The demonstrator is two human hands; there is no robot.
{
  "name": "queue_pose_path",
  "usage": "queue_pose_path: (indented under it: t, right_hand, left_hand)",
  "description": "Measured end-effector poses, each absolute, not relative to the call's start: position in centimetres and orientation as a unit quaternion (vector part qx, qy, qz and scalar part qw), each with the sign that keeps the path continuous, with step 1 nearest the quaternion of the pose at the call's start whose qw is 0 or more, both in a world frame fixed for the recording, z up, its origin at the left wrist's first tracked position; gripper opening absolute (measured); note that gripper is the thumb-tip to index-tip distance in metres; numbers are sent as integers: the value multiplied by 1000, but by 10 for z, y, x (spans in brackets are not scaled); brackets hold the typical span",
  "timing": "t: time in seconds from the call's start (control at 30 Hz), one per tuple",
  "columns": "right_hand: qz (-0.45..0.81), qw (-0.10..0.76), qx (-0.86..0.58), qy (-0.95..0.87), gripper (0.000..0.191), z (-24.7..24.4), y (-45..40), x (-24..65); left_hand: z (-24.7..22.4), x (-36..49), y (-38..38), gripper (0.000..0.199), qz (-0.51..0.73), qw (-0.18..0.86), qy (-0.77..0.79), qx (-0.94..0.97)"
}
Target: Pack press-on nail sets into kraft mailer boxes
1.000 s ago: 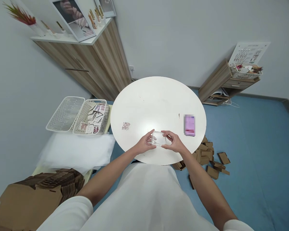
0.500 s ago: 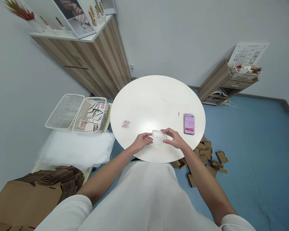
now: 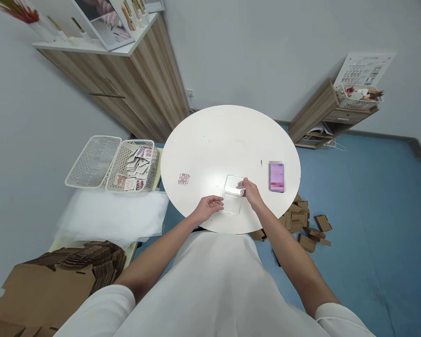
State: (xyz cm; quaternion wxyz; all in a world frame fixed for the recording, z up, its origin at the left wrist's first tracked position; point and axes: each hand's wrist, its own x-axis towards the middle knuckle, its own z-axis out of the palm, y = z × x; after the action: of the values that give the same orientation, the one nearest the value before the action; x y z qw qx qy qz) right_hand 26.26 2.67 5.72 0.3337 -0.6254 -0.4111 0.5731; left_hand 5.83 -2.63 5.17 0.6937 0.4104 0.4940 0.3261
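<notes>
A clear plastic box (image 3: 232, 204) lies at the near edge of the white oval table, with its lid (image 3: 234, 184) swung up on the far side. My right hand (image 3: 251, 192) pinches the lid's right edge. At the box's left edge, my left hand (image 3: 209, 207) grips the near half between thumb and fingers. Farther left on the table lies a small sheet of press-on nails (image 3: 184, 179), touched by neither hand. The box looks see-through, and I make out nothing inside it.
A phone with a blurred screen (image 3: 277, 177) lies on the right of the table (image 3: 228, 135). On the left stand a basket of cards (image 3: 136, 166) and a basket of clear plastic (image 3: 94, 161), near white sheets (image 3: 115, 213) and flat cardboard (image 3: 49, 290). Small cardboard boxes (image 3: 298, 217) lie on the floor.
The clear box has gone from closed to opened out. My right hand has moved up and away with the lid, while my left hand has stayed at the left edge.
</notes>
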Motion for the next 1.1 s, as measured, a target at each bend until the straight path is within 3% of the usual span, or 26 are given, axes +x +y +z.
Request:
queue_pose_path:
  t: [0.23, 0.4, 0.67, 0.9, 1.1]
  right_hand:
    - [511, 363, -633, -453, 45, 50, -23, 265]
    - [518, 325, -602, -514, 47, 31, -51, 258]
    - [503, 243, -665, -496, 51, -4, -51, 244]
    - [490, 204, -694, -487, 57, -10, -55, 238]
    - [504, 229, -702, -448, 46, -5, -56, 238]
  left_hand:
    - [42, 58, -27, 41, 337, 678, 529, 383]
    - [25, 61, -28, 39, 330, 648, 568, 386]
    - [-17, 72, -31, 27, 278, 561, 644, 440]
    - [-25, 76, -35, 39, 242, 510, 676, 473]
    - [-27, 79, -42, 41, 216, 503, 669, 502]
